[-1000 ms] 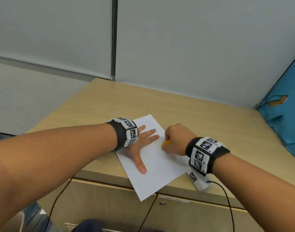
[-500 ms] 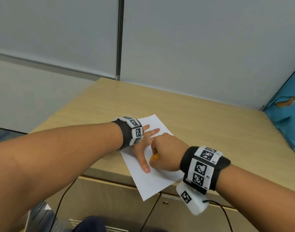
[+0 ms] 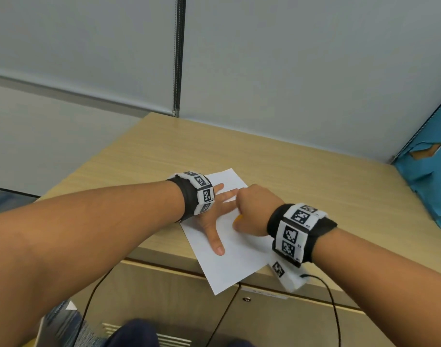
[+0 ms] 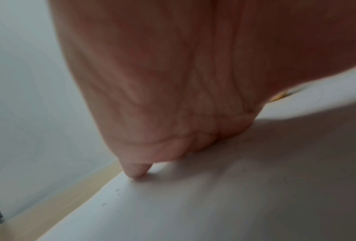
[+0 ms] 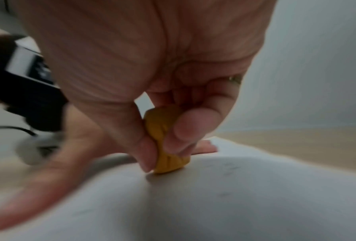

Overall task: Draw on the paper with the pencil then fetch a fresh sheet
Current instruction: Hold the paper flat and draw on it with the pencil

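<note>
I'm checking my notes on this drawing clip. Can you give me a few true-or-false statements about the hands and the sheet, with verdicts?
1. The left hand lies flat on the paper, fingers spread. True.
2. The right hand is empty. False: its grip pinches a small yellow-orange lump against the paper.
3. The paper lies wholly on the cabinet top. False: one corner hangs over the front edge.
4. A blue panel stands at the right. True.

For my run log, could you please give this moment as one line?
left hand flat on paper | right hand pinching yellow lump against sheet | fresh sheet: not fetched
</note>
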A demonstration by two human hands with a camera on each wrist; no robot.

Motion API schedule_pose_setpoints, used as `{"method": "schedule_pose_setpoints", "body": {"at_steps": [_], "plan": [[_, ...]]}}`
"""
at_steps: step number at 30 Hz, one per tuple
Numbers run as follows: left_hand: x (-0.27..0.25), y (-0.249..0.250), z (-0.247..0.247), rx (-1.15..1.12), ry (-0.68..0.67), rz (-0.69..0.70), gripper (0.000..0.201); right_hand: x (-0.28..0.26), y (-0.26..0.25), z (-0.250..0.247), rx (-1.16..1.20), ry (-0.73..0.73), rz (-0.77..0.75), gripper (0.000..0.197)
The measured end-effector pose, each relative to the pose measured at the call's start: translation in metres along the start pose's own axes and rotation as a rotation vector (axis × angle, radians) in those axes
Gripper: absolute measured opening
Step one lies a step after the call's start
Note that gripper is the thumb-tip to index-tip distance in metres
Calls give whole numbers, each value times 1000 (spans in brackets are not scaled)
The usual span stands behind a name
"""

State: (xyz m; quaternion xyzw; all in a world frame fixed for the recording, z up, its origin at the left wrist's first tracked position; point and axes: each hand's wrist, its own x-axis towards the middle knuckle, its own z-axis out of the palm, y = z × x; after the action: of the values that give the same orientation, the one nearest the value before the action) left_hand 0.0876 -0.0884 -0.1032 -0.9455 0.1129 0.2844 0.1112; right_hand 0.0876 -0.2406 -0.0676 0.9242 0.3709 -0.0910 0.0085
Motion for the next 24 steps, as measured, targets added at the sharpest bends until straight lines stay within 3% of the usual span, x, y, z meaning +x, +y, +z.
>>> {"method": "schedule_pose_setpoints", "body": {"at_steps": [3,7,11,15,19,21,24], "plan": [[-7,2,-2,-22,19,-11,142,-8,-13,8,117,-43,-78,17],[-4,0,2,-14,29,15,146,2,9,-6,23,45,86,14],[-7,1,2,0,56,24,142,-6,-8,9,54,-20,-47,17],[-3,-1,5,-15,39,15,150,5,4,-1,21,49,31,15],[-13,0,2,-36,61,-18,150,-6,-16,10,90,-27,-127,26],[-12,1,3,-34,63,18,143,2,-6,5,74,-21,-62,20],[-7,2,3,6,35,25,150,12,6,3,4,82,45,24]]}}
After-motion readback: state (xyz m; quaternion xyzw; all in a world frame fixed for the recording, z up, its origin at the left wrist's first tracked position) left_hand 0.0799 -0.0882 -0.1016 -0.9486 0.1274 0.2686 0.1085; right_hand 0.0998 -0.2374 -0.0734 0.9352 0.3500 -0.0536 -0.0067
